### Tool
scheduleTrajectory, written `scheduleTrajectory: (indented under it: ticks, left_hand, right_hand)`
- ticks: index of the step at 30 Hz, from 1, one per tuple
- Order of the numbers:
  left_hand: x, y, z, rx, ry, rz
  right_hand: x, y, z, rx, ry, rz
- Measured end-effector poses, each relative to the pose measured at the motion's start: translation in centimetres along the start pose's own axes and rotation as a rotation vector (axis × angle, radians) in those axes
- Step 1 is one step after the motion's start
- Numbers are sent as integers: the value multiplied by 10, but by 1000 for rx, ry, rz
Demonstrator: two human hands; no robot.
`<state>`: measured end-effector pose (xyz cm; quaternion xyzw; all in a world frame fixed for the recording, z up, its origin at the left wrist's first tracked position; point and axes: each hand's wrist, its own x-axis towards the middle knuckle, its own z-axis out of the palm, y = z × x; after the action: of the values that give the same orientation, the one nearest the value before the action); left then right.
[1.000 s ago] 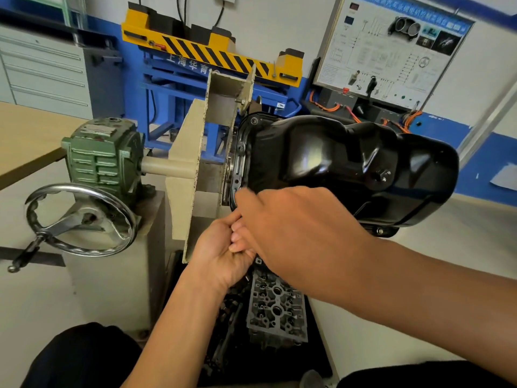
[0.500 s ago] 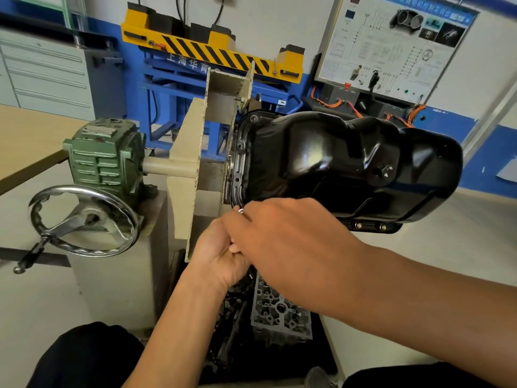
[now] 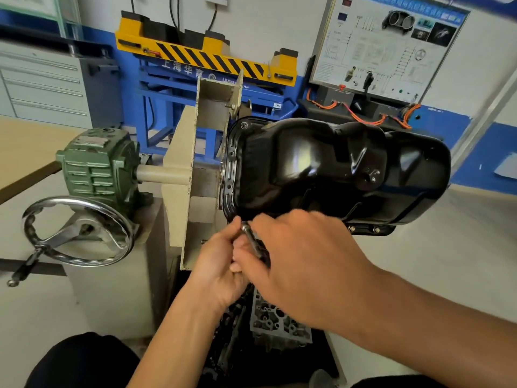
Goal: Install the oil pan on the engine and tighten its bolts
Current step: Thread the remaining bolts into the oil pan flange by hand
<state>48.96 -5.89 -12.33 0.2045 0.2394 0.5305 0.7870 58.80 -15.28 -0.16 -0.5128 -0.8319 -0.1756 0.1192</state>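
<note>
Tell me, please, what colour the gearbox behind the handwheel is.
The gearbox is green; the head view shows it best, left of the black oil pan.

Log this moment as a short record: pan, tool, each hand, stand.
pan: black oil pan, held sideways at the beige stand bracket
tool: slim metal tool, chrome end just below the pan's lower left corner
left hand: thumb and curled fingers pinch the tool near its chrome end
right hand: fingers curled round the tool's shaft
stand drive: green gearbox with handwheel, neither hand on it
</note>
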Motion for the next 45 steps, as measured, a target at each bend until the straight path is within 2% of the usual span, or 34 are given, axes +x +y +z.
scheduleTrajectory:
  ticks: [4, 10, 16, 26, 34, 39, 45]
  left_hand:
    - [-9, -7, 17, 124, 33, 64]
    - [-2, -24, 14, 204, 84, 28]
    - [2, -29, -7, 134, 73, -11]
    - [-1, -34, -26, 303, 112, -80]
    - [-4, -31, -34, 182, 84, -155]
    - [-4, -25, -30, 108, 47, -127]
    - [-5, -20, -23, 161, -4, -95]
  right_hand:
    - [-19, 19, 22, 184, -103, 70]
    - [-34, 31, 64, 376, -219, 217]
    - [-43, 52, 84, 514, -144, 250]
    - [-72, 66, 118, 762, -119, 352]
    - [-81, 58, 126, 884, -111, 369]
    - [-78, 63, 121, 985, -23, 376]
    - [-82, 69, 116, 1096, 43, 388]
